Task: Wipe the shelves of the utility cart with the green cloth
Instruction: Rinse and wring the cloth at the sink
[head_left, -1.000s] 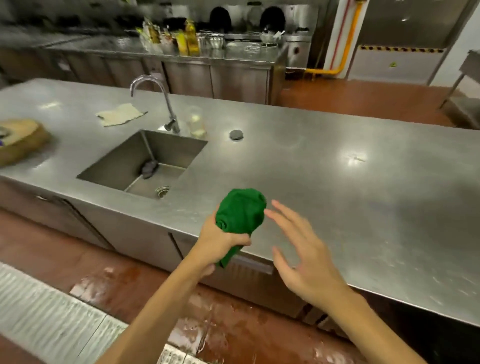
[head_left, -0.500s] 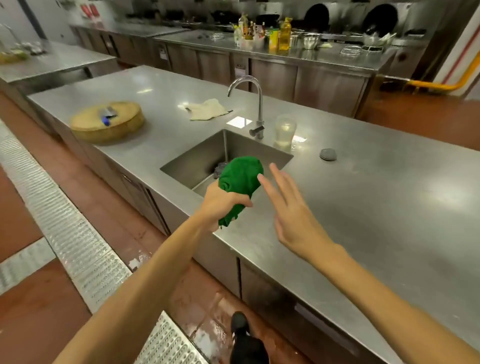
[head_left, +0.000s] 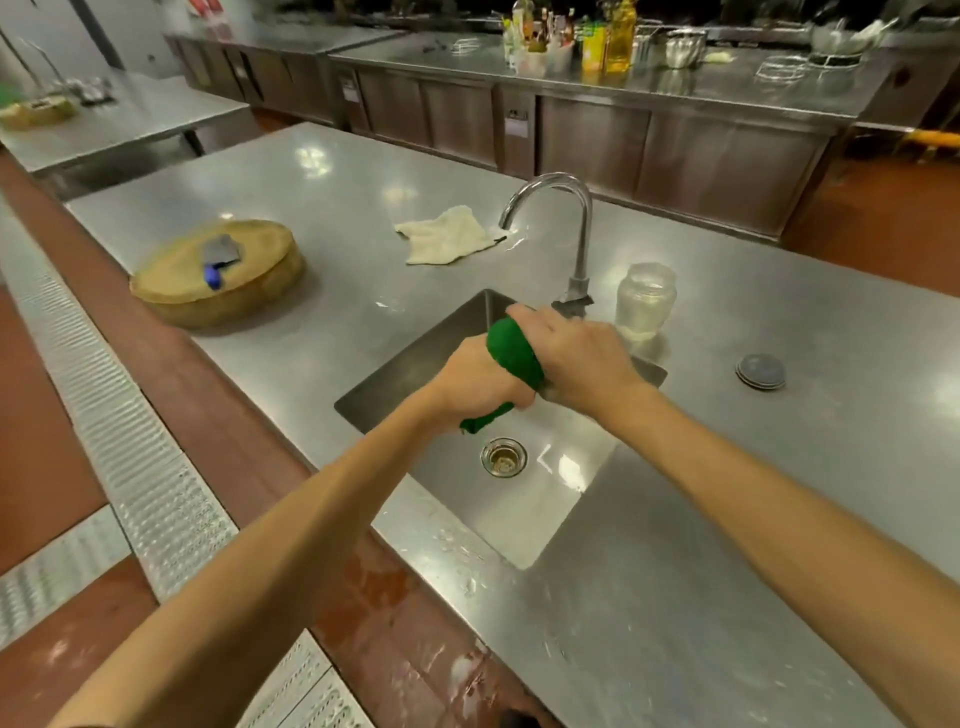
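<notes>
Right hand (head_left: 582, 364) now joins left hand (head_left: 480, 382); both clench the bunched green cloth (head_left: 511, 353) over the steel sink (head_left: 550, 493). Likely wringing; cart wiping not started.

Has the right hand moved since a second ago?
Yes. The right hand was open beside the green cloth; now it grips it, over the sink.

Green cloth (head_left: 514, 351) — cream rag (head_left: 447, 236)

Steel counter (head_left: 675, 597) with sunken sink (head_left: 524, 499), round chopping block (head_left: 218, 280), white rag (head_left: 447, 236), clear jar (head_left: 645, 299), sink plug (head_left: 760, 371)
</notes>
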